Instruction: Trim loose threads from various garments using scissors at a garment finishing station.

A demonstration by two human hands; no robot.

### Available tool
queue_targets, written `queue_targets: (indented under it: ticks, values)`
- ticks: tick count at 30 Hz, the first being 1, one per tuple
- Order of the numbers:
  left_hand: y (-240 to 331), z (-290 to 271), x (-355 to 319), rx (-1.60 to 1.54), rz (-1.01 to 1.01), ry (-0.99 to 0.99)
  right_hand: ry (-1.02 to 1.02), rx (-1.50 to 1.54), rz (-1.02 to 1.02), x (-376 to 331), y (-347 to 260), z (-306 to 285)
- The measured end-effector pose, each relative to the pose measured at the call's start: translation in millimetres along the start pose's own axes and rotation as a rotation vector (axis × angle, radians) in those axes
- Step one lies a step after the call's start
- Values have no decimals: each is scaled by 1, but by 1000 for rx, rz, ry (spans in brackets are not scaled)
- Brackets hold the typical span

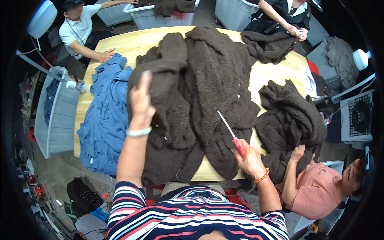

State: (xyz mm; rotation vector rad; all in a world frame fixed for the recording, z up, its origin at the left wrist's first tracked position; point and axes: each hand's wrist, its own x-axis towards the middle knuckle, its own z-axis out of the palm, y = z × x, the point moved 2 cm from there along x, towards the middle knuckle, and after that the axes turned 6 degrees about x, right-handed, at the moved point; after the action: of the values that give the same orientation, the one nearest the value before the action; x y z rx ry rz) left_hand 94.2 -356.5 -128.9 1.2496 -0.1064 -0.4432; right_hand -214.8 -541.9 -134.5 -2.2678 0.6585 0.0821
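Observation:
My left hand (143, 103) is held over the left part of a dark brown knitted garment (166, 96). Its fingers look stretched out and apart from any grip, though motion smears them. In my right hand (251, 162) is a screwdriver-like tool (238, 146) with a red handle and a long thin metal shaft. The shaft points up and left, over another dark brown knit garment (218, 80) spread across the middle of the table. Small light specks show on the brown cloth.
A pile of blue garments (105, 120) lies along the left side of the wooden table (280, 74). More brown knits (294, 120) are heaped at the right, where a person in pink (316, 192) handles them. Two other people work at the far side. Grey bins (60, 116) stand around.

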Motion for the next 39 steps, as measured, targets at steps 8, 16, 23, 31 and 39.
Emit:
queue_targets:
  ticks: [8,16,23,31,39]
  values:
    - [-133,-84,-145,-148,-531,-41,-112,-14,-140,32,-21,22]
    - [-115,-66,-92,282,-218,-122,-388,-163,-284,31,-54,45]
    - [-75,-26,-67,1204,550,36,-281,-90,-240,24,-35,32]
    - [-127,-41,-20,669,85,-97,-255,-95,-175,46,-42,31]
    - [-129,-66,-43,21,-255,33,-370,-129,-332,60,-54,44]
